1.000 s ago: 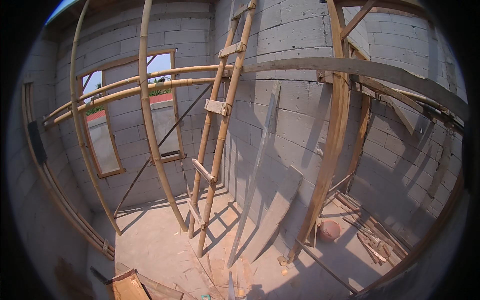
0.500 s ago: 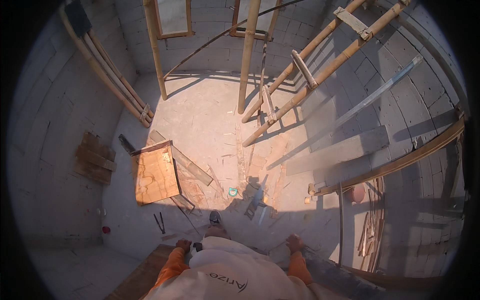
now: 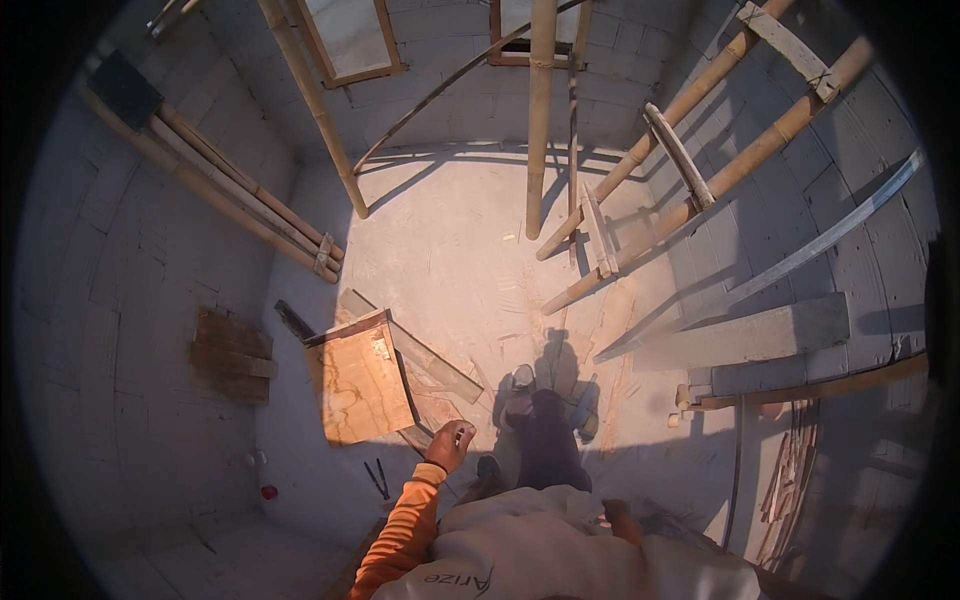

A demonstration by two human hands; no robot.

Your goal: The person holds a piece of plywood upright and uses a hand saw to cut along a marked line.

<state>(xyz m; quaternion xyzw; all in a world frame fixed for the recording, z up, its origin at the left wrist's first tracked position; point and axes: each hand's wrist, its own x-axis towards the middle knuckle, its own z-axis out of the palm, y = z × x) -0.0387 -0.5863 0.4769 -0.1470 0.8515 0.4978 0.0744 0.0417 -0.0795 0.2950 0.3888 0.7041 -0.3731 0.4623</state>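
Note:
My left hand (image 3: 452, 447), on an orange-sleeved arm, is raised in front of my body with its fingers curled closed. A small pale spot shows at the fingers, but I cannot make out what it is. Beyond that hand, to its left, a square plywood sheet (image 3: 362, 388) lies on scrap boards. My right hand (image 3: 622, 520) hangs low beside my shirt, dark and partly hidden, so its fingers do not show clearly. My legs (image 3: 545, 440) reach forward over the floor, one shoe in sunlight.
A bamboo ladder (image 3: 690, 212) leans at the right, near a plank (image 3: 750, 335) against the block wall. Bamboo posts (image 3: 540, 130) stand ahead. More poles (image 3: 225, 205) lean left. A dark long-handled tool (image 3: 377, 478) lies on the floor; wood strips (image 3: 790, 490) are piled right.
My left hand has risen and moved forward from beside my body. My legs have come forward, and the floor spot where a green tape measure lay is covered. The whole view has shifted.

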